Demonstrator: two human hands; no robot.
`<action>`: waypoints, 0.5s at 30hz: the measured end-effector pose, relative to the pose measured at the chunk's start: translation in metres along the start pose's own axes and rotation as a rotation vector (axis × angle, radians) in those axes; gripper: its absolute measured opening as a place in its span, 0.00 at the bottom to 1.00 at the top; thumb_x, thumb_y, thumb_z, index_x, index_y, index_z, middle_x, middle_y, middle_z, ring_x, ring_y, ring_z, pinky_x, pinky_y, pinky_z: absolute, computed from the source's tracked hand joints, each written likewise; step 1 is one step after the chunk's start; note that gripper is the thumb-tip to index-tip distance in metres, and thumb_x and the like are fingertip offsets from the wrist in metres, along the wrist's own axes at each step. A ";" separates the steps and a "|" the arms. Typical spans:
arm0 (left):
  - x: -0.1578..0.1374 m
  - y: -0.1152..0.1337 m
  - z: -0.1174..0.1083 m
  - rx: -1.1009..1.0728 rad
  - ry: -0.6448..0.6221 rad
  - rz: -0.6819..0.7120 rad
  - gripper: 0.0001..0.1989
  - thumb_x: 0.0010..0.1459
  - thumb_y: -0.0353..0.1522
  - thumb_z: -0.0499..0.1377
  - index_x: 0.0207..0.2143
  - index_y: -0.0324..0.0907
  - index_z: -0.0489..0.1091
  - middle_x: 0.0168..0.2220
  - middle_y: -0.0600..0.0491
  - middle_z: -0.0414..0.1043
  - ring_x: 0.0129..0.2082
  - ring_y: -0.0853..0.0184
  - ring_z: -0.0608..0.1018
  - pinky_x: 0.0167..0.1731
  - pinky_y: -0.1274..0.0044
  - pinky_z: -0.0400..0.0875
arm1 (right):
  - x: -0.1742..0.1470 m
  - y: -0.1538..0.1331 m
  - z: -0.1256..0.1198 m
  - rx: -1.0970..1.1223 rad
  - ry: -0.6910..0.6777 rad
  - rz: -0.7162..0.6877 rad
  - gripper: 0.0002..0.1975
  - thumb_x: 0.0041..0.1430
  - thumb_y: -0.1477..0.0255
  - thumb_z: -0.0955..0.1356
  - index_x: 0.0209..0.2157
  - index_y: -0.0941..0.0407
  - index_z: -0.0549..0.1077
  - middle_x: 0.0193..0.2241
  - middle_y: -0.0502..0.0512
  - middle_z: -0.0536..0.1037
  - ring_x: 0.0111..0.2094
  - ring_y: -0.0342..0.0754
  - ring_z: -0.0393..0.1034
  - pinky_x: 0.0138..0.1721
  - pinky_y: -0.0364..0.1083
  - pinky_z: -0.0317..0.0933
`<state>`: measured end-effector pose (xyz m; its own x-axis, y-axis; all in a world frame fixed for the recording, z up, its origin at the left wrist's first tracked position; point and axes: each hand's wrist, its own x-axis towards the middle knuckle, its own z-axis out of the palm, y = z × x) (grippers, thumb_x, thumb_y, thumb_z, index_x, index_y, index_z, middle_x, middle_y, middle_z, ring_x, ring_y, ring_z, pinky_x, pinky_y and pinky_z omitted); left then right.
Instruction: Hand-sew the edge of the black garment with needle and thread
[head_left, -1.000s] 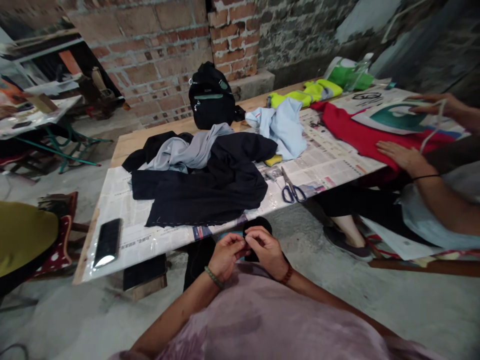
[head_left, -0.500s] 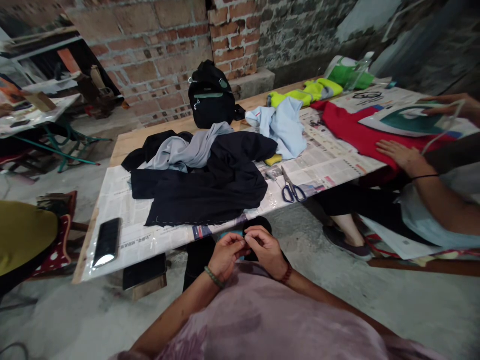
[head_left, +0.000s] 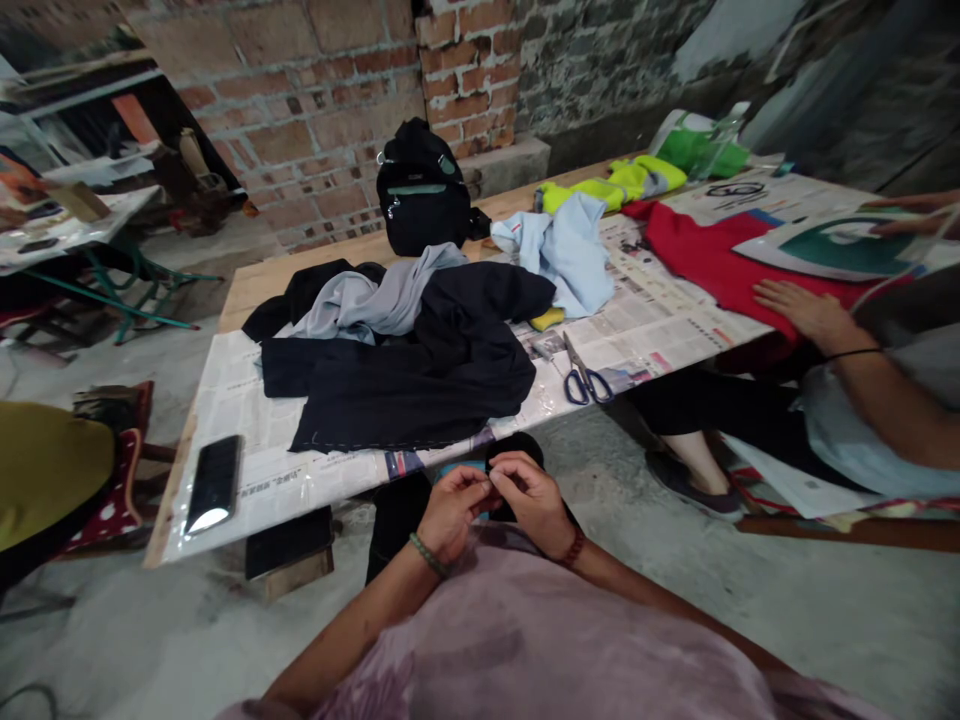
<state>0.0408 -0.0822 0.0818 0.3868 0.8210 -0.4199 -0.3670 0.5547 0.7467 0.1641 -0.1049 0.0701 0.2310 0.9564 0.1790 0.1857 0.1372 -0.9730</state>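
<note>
My left hand (head_left: 453, 512) and my right hand (head_left: 534, 502) meet fingertip to fingertip over my lap, just off the table's front edge. Both pinch something too small to make out. Beyond them a dark navy cloth (head_left: 405, 385) lies spread on the table, with a line of white stitches along its near edge. Dark-handled scissors (head_left: 585, 380) rest to the right of this cloth, their blades pointing away from me. A phone (head_left: 215, 482) lies at the table's left corner.
Newspaper under clear plastic covers the table (head_left: 675, 345). On it are a grey cloth (head_left: 375, 300), a light blue cloth (head_left: 562, 250) and a black backpack (head_left: 426, 200). At right, a co-worker's hand (head_left: 806, 308) presses a red garment (head_left: 697, 255) beside an iron (head_left: 832, 248).
The co-worker's iron has shifted slightly to the right over the red garment. My two hands stay in the same pinched position.
</note>
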 end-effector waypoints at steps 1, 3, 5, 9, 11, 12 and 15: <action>0.000 0.000 0.000 0.001 0.001 -0.002 0.08 0.41 0.29 0.64 0.24 0.36 0.67 0.23 0.55 0.68 0.25 0.72 0.73 0.31 0.76 0.69 | 0.000 0.000 0.000 -0.001 -0.002 -0.001 0.06 0.51 0.71 0.64 0.25 0.56 0.71 0.32 0.54 0.70 0.34 0.44 0.66 0.34 0.42 0.61; 0.000 0.001 0.000 0.004 0.007 -0.008 0.08 0.40 0.29 0.64 0.24 0.36 0.67 0.23 0.56 0.68 0.24 0.72 0.73 0.31 0.76 0.69 | 0.000 0.000 0.000 -0.005 -0.006 -0.002 0.06 0.51 0.72 0.64 0.25 0.56 0.71 0.32 0.54 0.70 0.34 0.44 0.66 0.35 0.43 0.61; 0.001 0.001 0.000 0.006 0.010 -0.010 0.09 0.40 0.29 0.64 0.24 0.36 0.67 0.23 0.56 0.68 0.24 0.72 0.73 0.31 0.76 0.69 | 0.000 0.000 -0.001 -0.008 -0.011 -0.003 0.06 0.52 0.72 0.64 0.25 0.56 0.71 0.33 0.54 0.70 0.35 0.44 0.66 0.35 0.43 0.61; 0.001 0.000 0.000 0.003 0.013 -0.005 0.09 0.40 0.29 0.64 0.24 0.36 0.67 0.23 0.56 0.68 0.25 0.72 0.73 0.31 0.76 0.68 | 0.000 0.001 0.000 -0.007 -0.014 -0.010 0.06 0.51 0.71 0.64 0.25 0.56 0.71 0.33 0.54 0.71 0.35 0.44 0.66 0.35 0.43 0.61; 0.001 -0.001 0.000 0.002 0.014 -0.002 0.09 0.40 0.29 0.64 0.24 0.36 0.67 0.23 0.56 0.68 0.25 0.72 0.72 0.32 0.76 0.68 | 0.000 0.001 0.000 -0.011 -0.017 -0.008 0.06 0.51 0.71 0.64 0.25 0.56 0.72 0.33 0.54 0.71 0.35 0.44 0.66 0.35 0.43 0.61; 0.001 -0.001 0.000 0.002 0.013 -0.002 0.09 0.40 0.30 0.64 0.24 0.36 0.67 0.23 0.56 0.68 0.25 0.72 0.72 0.32 0.76 0.68 | 0.000 0.001 0.000 -0.015 -0.021 -0.007 0.06 0.51 0.71 0.64 0.25 0.56 0.72 0.33 0.55 0.71 0.35 0.44 0.66 0.35 0.43 0.61; 0.001 0.000 0.001 0.001 0.019 -0.005 0.10 0.40 0.30 0.64 0.24 0.36 0.67 0.23 0.56 0.68 0.24 0.72 0.72 0.32 0.76 0.68 | 0.000 0.001 -0.001 -0.027 -0.030 -0.011 0.05 0.51 0.71 0.64 0.25 0.56 0.71 0.33 0.55 0.70 0.36 0.45 0.65 0.36 0.43 0.60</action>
<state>0.0417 -0.0819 0.0815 0.3727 0.8209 -0.4327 -0.3642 0.5583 0.7454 0.1650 -0.1046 0.0691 0.2004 0.9621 0.1850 0.2135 0.1414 -0.9667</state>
